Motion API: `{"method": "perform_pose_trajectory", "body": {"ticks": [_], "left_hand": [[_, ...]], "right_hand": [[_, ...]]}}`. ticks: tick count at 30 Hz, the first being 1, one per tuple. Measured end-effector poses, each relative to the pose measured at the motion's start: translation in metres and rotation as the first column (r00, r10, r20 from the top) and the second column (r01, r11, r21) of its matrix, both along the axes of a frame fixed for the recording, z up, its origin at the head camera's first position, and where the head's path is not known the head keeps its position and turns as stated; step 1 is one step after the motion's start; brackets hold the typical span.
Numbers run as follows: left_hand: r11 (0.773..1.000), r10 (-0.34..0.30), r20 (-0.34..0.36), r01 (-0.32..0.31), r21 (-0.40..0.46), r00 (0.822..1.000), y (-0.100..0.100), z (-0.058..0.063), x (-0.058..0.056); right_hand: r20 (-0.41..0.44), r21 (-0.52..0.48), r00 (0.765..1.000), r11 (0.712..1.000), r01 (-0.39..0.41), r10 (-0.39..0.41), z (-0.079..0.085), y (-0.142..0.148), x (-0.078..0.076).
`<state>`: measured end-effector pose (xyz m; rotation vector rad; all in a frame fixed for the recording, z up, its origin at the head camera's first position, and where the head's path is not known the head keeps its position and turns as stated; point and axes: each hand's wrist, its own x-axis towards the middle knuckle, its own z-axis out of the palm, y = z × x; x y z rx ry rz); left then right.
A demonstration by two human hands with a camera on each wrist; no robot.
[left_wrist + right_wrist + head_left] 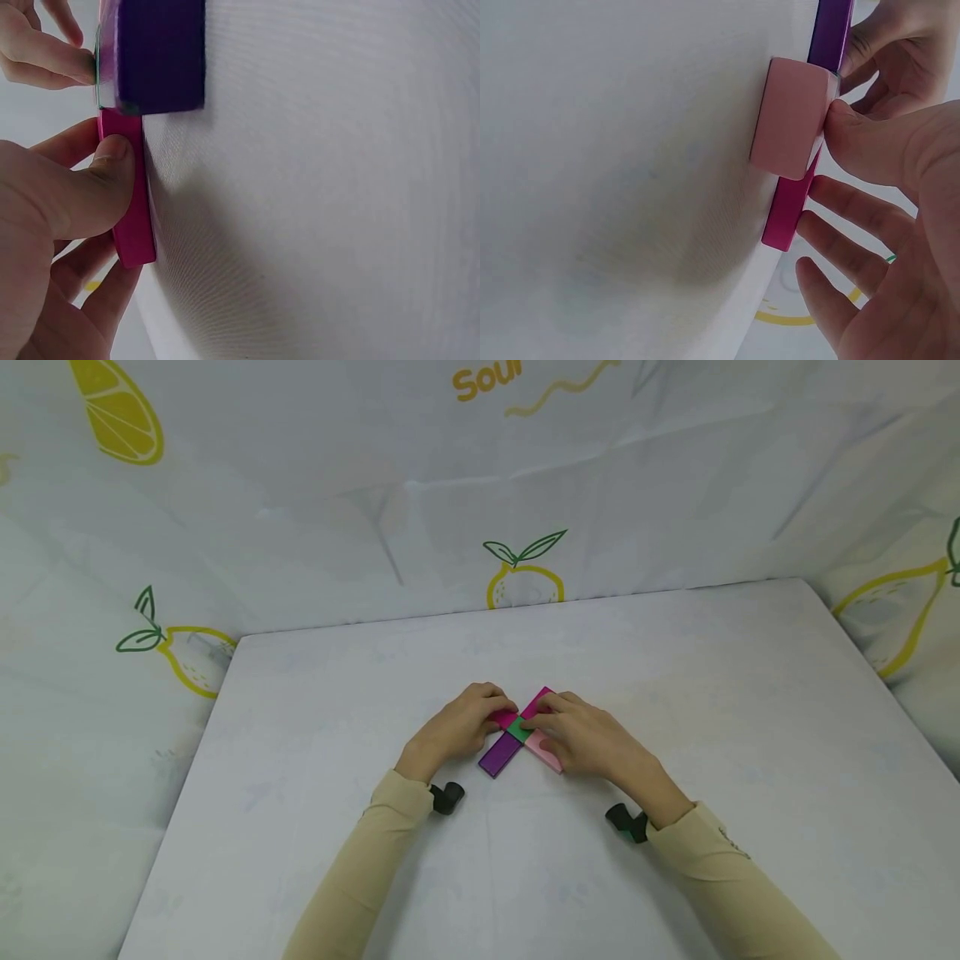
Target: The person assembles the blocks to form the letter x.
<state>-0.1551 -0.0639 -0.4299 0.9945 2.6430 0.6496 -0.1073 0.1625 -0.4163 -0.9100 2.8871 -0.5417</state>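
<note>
Flat coloured blocks form a cross on the white table: a green block at the centre, a purple block at near left, a pink block at near right. One magenta block reaches to the far right, another magenta block to the far left. My left hand pinches the far-left magenta block, thumb along its near side and fingers behind. With its fingers spread, my right hand touches the green block with a fingertip, while its thumb rests on the pink block's upper edge.
The white tabletop spreads around the blocks. Behind it hangs a white cloth printed with lemons. Small black devices are worn at both wrists, close above the table.
</note>
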Motion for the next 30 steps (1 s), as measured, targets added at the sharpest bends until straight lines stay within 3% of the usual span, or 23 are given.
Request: {"method": "perform_pose_trajectory", "body": {"ticks": [14, 22, 30], "left_hand": [[1.0, -0.005, -0.04, 0.004, -0.031, 0.999, -0.001, 0.003, 0.002], [0.999, -0.017, -0.071, 0.014, -0.031, 0.997, -0.003, 0.006, 0.004], [0.999, 0.025, -0.109, -0.027, -0.018, 0.994, -0.01, 0.008, 0.008]], "right_hand": [[-0.043, 0.0, 0.999, 1.0, 0.002, -0.002, 0.001, -0.004, 0.003], [-0.13, 0.011, 0.991, 1.0, -0.019, 0.021, -0.002, -0.004, 0.003], [-0.173, 0.047, 0.985, 0.999, -0.005, 0.013, -0.001, -0.004, 0.007]]}}
